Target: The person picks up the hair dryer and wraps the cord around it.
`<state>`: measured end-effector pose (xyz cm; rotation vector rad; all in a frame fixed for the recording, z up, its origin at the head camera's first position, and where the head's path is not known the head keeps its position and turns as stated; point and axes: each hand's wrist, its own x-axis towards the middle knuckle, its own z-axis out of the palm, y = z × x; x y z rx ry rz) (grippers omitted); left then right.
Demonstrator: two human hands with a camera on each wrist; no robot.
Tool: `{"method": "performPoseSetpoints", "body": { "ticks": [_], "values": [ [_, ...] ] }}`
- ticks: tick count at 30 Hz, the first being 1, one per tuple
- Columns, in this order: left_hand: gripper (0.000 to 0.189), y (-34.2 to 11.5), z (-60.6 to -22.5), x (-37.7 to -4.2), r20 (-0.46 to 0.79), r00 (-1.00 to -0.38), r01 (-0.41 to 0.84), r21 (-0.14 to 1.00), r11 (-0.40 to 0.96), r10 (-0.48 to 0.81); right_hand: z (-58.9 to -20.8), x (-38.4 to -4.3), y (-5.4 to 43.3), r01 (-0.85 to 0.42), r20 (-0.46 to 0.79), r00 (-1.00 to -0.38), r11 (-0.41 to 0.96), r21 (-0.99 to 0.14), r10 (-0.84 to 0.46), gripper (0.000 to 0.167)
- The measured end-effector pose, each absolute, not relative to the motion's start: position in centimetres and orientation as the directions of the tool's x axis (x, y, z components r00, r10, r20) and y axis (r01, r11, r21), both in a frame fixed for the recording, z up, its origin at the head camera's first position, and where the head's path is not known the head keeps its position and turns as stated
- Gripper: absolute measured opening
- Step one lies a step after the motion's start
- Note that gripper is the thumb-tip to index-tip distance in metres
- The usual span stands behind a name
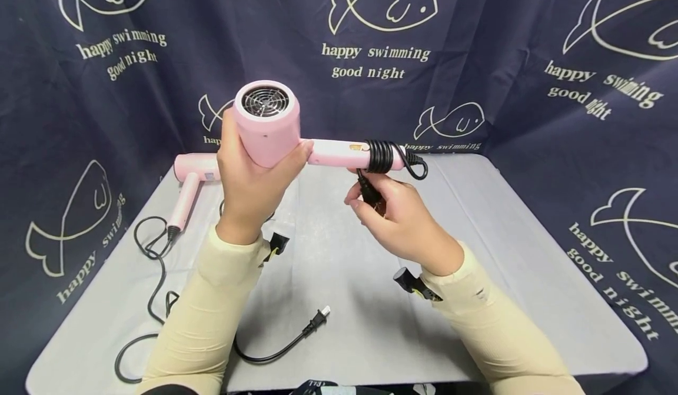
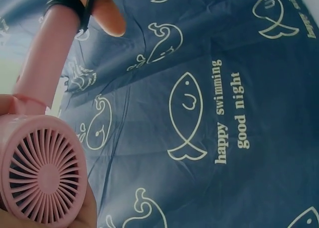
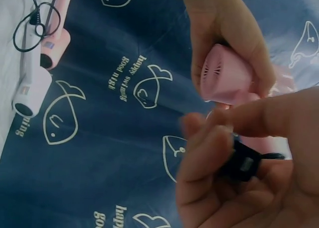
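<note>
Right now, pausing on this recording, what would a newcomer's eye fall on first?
Most likely the pink hair dryer, held up in the left hand near the middle of the head view. Black cord is wound round its handle, and the right hand pinches a black plug just below. Behind, pale fish drawings stand out on dark blue cloth, while a second pink dryer lies at the table's far left.

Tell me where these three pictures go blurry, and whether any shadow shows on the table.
Head view: the right hand looks fairly sharp, with soft shadow on the flat pale-grey table beside the right cream fabric sleeve; right wrist view: that hand's fingertips look blurred; left wrist view: lettering on the navy fish-print cloth stays readable.
</note>
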<state>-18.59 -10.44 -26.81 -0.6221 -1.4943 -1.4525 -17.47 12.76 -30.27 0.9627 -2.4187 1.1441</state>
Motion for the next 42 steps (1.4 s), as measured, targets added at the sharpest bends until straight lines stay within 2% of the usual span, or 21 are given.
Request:
{"method": "performPoseSetpoints", "body": {
  "ticks": [4,6,12,18,23,26,29,33,37,42],
  "values": [
    [0.063,-10.8,-27.6,-19.4,0.875,-0.428,0.83,0.479,0.287,-0.225,-29.9,-17.1,13.1,-0.685,0.489,-0.728,0.481,-0.547,-0.48,0.058],
    [0.064,-10.9,-27.8,-19.7,0.88,-0.424,0.821,0.473,0.319,-0.216,-29.8,-17.0,13.2,-0.691,0.49,-0.722,0.479,-0.541,-0.488,0.058],
    [0.07,-11.0,-27.8,-19.7,0.88,-0.419,0.812,0.473,0.343,-0.223,-29.6,-16.8,13.4,-0.729,0.556,-0.683,0.472,-0.495,-0.473,0.037],
    [0.069,-11.0,-27.7,-19.6,0.891,-0.399,0.786,0.453,0.421,-0.215,-29.6,-16.6,13.2,-0.728,0.651,-0.651,0.563,-0.391,-0.391,0.021],
    [0.066,-11.0,-27.6,-19.4,0.9,-0.39,0.757,0.433,0.488,-0.194,-29.7,-16.5,13.2,-0.71,0.727,-0.609,0.627,-0.321,-0.318,0.022],
    [0.066,-11.0,-27.6,-19.3,0.895,-0.411,0.737,0.44,0.513,-0.177,-29.7,-16.6,13.3,-0.717,0.769,-0.57,0.634,-0.291,-0.291,0.019],
    [0.067,-11.1,-27.6,-19.4,0.876,-0.456,0.716,0.467,0.519,-0.16,-29.8,-16.9,13.3,-0.732,0.822,-0.493,0.646,-0.216,-0.284,0.014],
    [0.067,-11.4,-27.5,-19.4,0.844,-0.519,0.696,0.511,0.505,-0.137,-29.9,-17.7,13.3,-0.768,0.899,-0.327,0.637,-0.072,-0.292,0.018],
    [0.065,-11.9,-27.4,-19.5,0.823,-0.554,0.676,0.533,0.508,-0.127,-29.7,-19.0,13.0,-0.832,0.939,-0.179,0.555,0.015,-0.293,0.022],
    [0.06,-12.3,-27.4,-19.5,0.804,-0.59,0.655,0.533,0.536,-0.078,-30.1,-20.6,12.9,-0.886,0.942,-0.087,0.457,0.076,-0.325,0.035]
  ]
}}
